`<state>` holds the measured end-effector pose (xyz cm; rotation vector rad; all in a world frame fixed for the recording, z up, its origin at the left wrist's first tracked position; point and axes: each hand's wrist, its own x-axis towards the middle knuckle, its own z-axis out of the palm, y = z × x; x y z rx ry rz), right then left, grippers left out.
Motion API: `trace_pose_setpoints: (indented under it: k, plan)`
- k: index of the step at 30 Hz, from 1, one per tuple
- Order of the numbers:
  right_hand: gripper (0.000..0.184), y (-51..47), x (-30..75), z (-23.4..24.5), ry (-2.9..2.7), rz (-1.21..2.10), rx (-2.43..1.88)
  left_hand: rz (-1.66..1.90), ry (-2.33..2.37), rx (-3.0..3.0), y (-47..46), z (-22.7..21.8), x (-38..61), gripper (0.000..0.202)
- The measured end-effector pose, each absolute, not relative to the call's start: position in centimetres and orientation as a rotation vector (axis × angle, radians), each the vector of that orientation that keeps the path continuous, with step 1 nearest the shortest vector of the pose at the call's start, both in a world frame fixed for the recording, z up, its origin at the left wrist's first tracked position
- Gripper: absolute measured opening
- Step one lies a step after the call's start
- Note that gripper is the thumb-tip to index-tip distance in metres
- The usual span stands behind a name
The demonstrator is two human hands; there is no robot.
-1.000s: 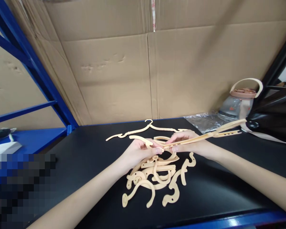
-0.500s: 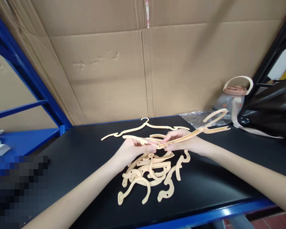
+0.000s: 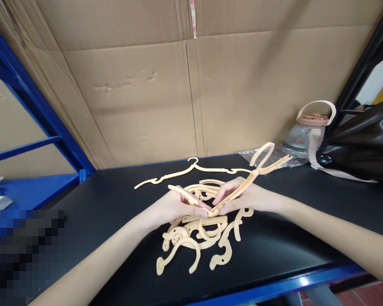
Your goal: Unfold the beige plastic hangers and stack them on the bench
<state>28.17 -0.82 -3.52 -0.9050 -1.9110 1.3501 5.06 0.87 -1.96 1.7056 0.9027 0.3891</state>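
My left hand (image 3: 177,207) pinches a curved cream end piece of a clothes hanger (image 3: 182,194) between thumb and fingers. In my right hand (image 3: 234,197) is a partly assembled hanger (image 3: 250,178), its hook and one arm pointing up to the right. The two held parts meet between my fingertips; whether they are locked together cannot be told. Under my hands lies a pile of loose cream hanger parts (image 3: 215,220), including a hook (image 3: 194,242) and a curved end piece (image 3: 223,257). A complete hanger (image 3: 194,166) lies behind them, flat on the black table.
The black table (image 3: 115,229) has a blue front edge. At the back right stand a clear bottle with a pink lid (image 3: 306,131), a crumpled plastic bag (image 3: 245,156) and a black bag (image 3: 364,144). Cardboard (image 3: 140,106) walls the back; a blue frame (image 3: 47,114) rises at left.
Both hands have lowered slightly. The partly assembled hanger in my right hand has tilted more steeply, its hook end swinging up and left. The end piece in my left hand is more tilted.
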Motion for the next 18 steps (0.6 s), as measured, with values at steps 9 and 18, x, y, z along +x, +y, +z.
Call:
trace_pose_setpoints:
  k: [9, 18]
  plan:
    - [0.025, -1.4, 28.0, -2.8, -1.875, 1.435, -0.817, 0.377, 0.912, 1.826, -0.1, -1.7, 5.9, 0.014]
    - [0.025, -1.2, 28.4, -2.1, -1.769, 1.397, -0.898, 0.605, 0.898, 1.612, 0.5, -1.4, 5.5, 0.018]
